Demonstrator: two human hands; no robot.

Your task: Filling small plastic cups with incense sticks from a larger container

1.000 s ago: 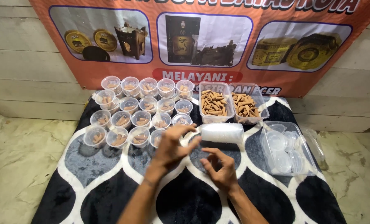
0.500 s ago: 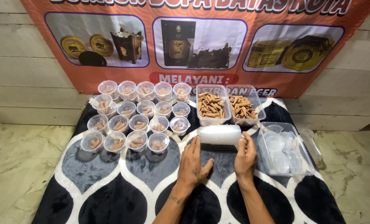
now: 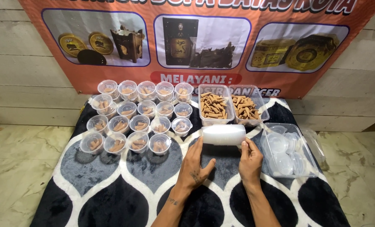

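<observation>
Head view, hands: left hand lies flat and spread beside the sideways stack of white translucent plastic cups; right hand fingers touch its right end
Small clear cups holding brown cones: about twenty, in four rows; stacked ones blur the count
Clear rectangular tubs of cones: two
Clear tub of lids: one; lid count unclear
Black, grey and white patterned rug: edges cut off

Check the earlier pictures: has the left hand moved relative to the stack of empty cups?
Yes. The left hand dropped from the filled cups to the rug beside the cup stack.
</observation>
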